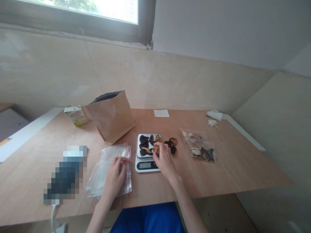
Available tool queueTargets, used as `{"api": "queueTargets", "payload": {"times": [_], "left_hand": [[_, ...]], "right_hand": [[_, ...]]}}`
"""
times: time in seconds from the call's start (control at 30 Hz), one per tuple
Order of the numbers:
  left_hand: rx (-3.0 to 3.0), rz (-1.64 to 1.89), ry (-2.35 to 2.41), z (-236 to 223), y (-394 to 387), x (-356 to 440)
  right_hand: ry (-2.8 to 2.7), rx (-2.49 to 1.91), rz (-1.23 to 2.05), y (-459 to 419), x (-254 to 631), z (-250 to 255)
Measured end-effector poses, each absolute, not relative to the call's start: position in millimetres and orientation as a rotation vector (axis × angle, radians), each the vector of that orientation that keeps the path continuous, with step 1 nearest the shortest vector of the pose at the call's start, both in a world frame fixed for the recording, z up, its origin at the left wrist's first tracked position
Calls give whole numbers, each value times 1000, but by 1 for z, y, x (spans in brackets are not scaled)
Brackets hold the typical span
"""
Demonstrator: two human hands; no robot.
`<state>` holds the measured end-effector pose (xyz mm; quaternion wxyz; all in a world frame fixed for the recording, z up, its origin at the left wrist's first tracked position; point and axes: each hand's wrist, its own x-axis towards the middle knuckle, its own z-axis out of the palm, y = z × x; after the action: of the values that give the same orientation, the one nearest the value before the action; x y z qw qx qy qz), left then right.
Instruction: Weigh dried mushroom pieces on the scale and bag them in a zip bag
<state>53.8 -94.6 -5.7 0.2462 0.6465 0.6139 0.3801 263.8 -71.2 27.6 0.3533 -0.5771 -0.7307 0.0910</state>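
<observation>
A white kitchen scale [148,165] with a small lit display stands in the middle of the table. Curled dried pieces [143,139], brown and nearly black, lie spread over its plate. My right hand [164,158] reaches over the plate's right side, its fingers closed around a light brown dried slice [156,149]. More dried pieces [173,141] are just right of the scale, partly hidden by that hand. My left hand [116,173] rests on a stack of clear zip bags [102,168], fingers loosely bent and apart, close to the red zip strip.
Behind the bags stands an open brown paper bag [113,118], with a small carton [76,115] to its left. Two filled zip bags [202,150] lie at the right. White paper [161,113] and a tissue pack [214,115] lie farther back. A blurred dark object [65,174] with a cable is at left.
</observation>
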Motion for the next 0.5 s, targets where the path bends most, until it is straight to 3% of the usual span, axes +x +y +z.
{"api": "queueTargets", "payload": {"times": [0.5], "left_hand": [[1751,1039,1649,-6,-95,53]], "right_hand": [[-1737,-1406,212,-61,283,29]]}}
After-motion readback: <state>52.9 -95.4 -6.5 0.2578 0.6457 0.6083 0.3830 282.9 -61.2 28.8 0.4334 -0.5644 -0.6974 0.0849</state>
